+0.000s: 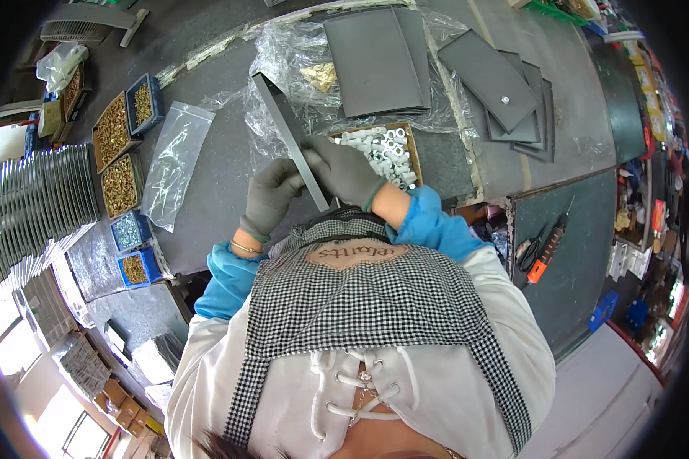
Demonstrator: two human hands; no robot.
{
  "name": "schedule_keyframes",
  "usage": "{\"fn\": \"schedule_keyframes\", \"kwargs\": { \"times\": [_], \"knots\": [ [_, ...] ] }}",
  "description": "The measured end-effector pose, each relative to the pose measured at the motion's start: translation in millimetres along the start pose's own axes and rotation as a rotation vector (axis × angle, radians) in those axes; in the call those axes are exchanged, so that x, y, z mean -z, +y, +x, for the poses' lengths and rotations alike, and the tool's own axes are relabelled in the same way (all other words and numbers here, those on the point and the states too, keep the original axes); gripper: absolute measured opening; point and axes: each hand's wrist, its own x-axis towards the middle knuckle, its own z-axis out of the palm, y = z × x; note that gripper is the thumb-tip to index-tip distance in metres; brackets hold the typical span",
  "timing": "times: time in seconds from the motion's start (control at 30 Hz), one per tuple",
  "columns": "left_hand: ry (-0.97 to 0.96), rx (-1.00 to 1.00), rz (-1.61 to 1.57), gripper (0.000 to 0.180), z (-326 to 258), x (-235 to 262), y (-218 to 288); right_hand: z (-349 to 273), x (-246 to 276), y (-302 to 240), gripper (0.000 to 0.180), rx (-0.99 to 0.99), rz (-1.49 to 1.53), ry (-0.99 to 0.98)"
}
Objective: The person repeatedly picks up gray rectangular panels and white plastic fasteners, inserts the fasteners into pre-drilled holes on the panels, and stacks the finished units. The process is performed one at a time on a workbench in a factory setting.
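Note:
A dark grey panel (289, 138) with a raised rim stands tilted on edge in front of me. My right hand (346, 170), in a grey glove, grips it from the right side, the fingers partly hidden behind it. My left hand (271, 196), gloved as well, is closed at the panel's left side, its fingertips pressed together against the near part. Whatever those fingertips hold is too small or hidden to make out. Just beyond my right hand is a cardboard box (415, 157) of white plastic fittings (383, 153).
Flat dark panels lie in a stack (371, 65) ahead and a fanned pile (494, 84) at right, over crumpled clear film (279, 50). At left are a clear bag (177, 157), bins of brass parts (117, 186) and blue trays (130, 229). An orange-black electric screwdriver (547, 249) lies right.

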Motion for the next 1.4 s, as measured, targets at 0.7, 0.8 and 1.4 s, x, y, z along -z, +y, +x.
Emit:
{"fn": "schedule_keyframes", "kwargs": {
  "times": [0.7, 0.8, 1.4],
  "knots": [
    [-0.359, 0.428, -0.766, 0.027, 21.1, 16.7, 0.3, -7.8, 9.2, 7.0, 0.05, 0.323, -0.164, 0.036],
    [-0.127, 0.084, -0.208, 0.03, 11.1, 0.7, 9.1, 1.1, 2.8, 5.0, 0.044, -0.014, -0.068, -0.027],
    [-0.137, 0.279, -0.48, 0.029, 10.6, -0.4, -4.5, -2.6, 2.4, 11.5, 0.06, 0.292, -0.215, -0.016]
  ]
}}
